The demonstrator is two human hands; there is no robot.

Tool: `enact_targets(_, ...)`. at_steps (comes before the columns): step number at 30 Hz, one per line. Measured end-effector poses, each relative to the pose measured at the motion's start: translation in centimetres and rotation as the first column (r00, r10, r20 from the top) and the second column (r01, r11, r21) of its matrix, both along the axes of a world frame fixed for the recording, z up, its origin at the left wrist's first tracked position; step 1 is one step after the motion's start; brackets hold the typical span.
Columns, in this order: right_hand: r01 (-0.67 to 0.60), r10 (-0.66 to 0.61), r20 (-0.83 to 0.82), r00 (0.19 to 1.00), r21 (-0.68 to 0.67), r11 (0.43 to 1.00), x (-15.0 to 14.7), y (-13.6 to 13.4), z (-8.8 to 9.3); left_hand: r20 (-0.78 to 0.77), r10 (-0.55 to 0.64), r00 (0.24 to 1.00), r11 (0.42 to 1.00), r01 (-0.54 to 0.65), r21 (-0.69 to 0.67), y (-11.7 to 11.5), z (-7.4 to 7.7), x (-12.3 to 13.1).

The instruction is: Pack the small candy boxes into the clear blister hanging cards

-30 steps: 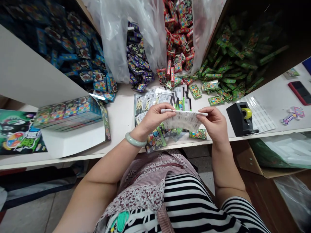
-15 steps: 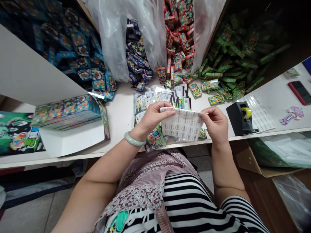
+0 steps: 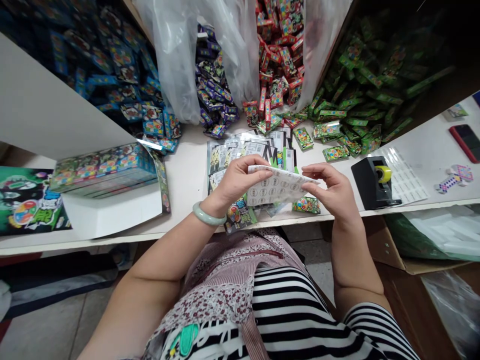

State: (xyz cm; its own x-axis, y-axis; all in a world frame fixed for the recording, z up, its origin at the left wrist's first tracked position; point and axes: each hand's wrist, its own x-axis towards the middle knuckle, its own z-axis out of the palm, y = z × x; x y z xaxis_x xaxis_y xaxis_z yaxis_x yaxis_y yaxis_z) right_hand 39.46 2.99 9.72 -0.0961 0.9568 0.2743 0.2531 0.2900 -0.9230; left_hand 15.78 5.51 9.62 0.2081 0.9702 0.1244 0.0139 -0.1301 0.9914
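Note:
A white sheet of round clear stickers (image 3: 275, 189) is held above the table's front edge by my left hand (image 3: 236, 181), its thumb and fingers pinching the upper left corner. At the sheet's right end, my right hand (image 3: 337, 192) has its thumb and fingers apart, with the sheet's edge between them. Below the sheet lie a dark, colourful printed pouch (image 3: 240, 215) and a small green packet (image 3: 306, 205). Behind it, flat printed plastic bags (image 3: 258, 147) are spread in an overlapping pile.
Heaps of small blue (image 3: 152, 120), purple (image 3: 215, 95), red (image 3: 277, 90) and green packets (image 3: 348, 115) line the back. An open display box (image 3: 108, 215) stands left. At right are a tape dispenser (image 3: 369, 185), another sticker sheet (image 3: 408, 180) and a red-cased phone (image 3: 465, 142).
My right thumb and fingers have parted from their pinch on the sheet's upper right corner. The sheet now tilts flatter, and more of the small green packet shows beneath it.

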Motion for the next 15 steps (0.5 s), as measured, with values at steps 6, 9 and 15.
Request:
enact_targets(6, -0.027, 0.024, 0.117, 0.993, 0.029, 0.999, -0.4, 0.3, 1.7, -0.008, -0.026, 1.0, 0.995, 0.027, 0.101, -0.3, 0.7, 0.5)
enact_targets(9, -0.065, 0.062, 0.105, 0.992, 0.021, 0.998, -0.6, 0.2, 1.9, 0.016, 0.007, 1.0, 1.0, -0.007, -0.016, -0.3, 0.2, 0.5)
enact_targets(15, -0.063, 0.061, 0.081, 0.995, 0.022, 0.998, -0.4, 0.3, 2.0, 0.008, 0.002, 1.0, 0.999, -0.002, -0.037, -0.3, 0.3, 0.2)
